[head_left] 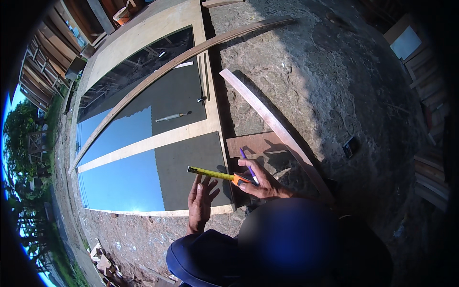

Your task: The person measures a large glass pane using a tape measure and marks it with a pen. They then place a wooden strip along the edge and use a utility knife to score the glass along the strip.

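Observation:
My right hand (262, 182) is closed around an orange tape measure (240, 180), and a purple pen (249, 165) sticks up between its fingers. The yellow blade (210, 173) of the tape reaches out to the left over the panel. Just under the blade's free end is my left hand (201, 200), fingers stretched and apart; whether the fingertips touch the blade I cannot tell. Beneath both lies a large pale wood frame (143, 142) with dark reflective panes (191, 158) that mirror blue sky.
A long wooden strip (158, 71) crosses the frame diagonally. On the upper pane lies a slim silver tool (170, 117). Right of the frame, a plank (270, 115) and a reddish board (251, 143) rest on rough ground. Wood scraps (103, 262) lie at lower left; an orange container (121, 16) stands far off.

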A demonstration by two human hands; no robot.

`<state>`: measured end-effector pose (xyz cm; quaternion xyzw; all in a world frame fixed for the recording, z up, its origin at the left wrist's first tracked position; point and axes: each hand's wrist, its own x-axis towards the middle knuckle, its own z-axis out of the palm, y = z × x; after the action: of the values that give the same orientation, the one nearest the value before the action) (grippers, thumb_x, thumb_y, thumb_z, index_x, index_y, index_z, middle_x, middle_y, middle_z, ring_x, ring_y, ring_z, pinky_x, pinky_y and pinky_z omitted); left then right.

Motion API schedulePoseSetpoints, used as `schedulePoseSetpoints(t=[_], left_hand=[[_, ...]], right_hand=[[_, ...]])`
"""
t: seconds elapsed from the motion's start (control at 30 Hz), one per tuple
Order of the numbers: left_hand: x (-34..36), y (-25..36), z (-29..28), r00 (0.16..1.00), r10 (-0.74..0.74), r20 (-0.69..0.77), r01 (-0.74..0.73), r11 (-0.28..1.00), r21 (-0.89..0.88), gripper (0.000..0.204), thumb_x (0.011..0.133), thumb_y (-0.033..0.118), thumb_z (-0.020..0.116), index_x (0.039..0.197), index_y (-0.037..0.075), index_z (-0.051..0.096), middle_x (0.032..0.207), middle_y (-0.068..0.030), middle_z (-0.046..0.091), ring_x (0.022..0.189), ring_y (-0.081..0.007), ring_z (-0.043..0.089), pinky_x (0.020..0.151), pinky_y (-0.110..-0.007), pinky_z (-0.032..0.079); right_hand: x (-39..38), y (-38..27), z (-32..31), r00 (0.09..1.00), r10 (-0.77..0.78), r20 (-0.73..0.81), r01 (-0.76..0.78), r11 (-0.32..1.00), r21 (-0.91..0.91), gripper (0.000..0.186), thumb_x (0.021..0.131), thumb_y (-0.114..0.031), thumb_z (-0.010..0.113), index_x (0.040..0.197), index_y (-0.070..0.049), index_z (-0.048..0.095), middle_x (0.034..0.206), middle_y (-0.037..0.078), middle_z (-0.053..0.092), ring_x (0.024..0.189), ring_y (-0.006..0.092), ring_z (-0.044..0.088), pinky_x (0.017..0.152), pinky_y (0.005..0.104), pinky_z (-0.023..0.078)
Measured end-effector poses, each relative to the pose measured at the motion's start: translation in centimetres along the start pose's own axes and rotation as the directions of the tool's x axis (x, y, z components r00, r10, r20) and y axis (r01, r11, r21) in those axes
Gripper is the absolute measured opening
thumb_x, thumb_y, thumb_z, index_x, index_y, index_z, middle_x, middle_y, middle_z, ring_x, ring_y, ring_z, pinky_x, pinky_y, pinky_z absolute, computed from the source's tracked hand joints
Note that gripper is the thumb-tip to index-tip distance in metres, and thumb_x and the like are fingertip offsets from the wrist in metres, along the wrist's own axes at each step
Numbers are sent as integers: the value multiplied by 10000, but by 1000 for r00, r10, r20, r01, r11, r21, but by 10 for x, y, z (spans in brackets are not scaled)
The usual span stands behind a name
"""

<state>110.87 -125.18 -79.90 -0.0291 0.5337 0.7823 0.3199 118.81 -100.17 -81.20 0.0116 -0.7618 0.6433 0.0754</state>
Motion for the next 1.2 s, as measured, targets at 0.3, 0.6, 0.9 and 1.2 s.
schedulePoseSetpoints(t=[0.3,0.6,0.9,1.2], left_hand=[[-15,30,-38,958,134,-253,-84,976,201,611,1071,395,514,1556,60,353,1454,-225,551,1174,-310,637,960,-441,509],[-48,56,-62,882,233,-410,-44,906,421,615,1042,451,564,1524,99,417,1381,-177,602,1038,-255,669,875,-376,522],[-89,43,-87,773,222,-594,49,913,406,598,1030,473,568,1517,154,431,1327,-141,637,955,-220,671,825,-339,506],[-118,61,-71,763,252,-595,31,905,423,546,1048,417,560,1494,120,459,1263,-144,664,891,-200,681,752,-317,529]], right_hand=[[7,6,-115,937,-169,-306,-32,832,-555,692,868,-229,729,1439,-6,411,1345,222,529,1204,355,575,1024,437,457],[59,103,-244,887,-68,-457,-358,523,-773,650,854,-250,734,1401,-56,441,1315,216,515,1200,411,535,972,500,463],[53,106,-240,917,-208,-340,-265,318,-910,653,856,-366,717,1395,-71,496,1250,131,537,1243,318,467,1003,548,347],[72,91,-208,951,-240,-195,-96,373,-923,516,905,-273,650,1358,-51,544,1247,159,550,1271,342,471,1088,573,302]])
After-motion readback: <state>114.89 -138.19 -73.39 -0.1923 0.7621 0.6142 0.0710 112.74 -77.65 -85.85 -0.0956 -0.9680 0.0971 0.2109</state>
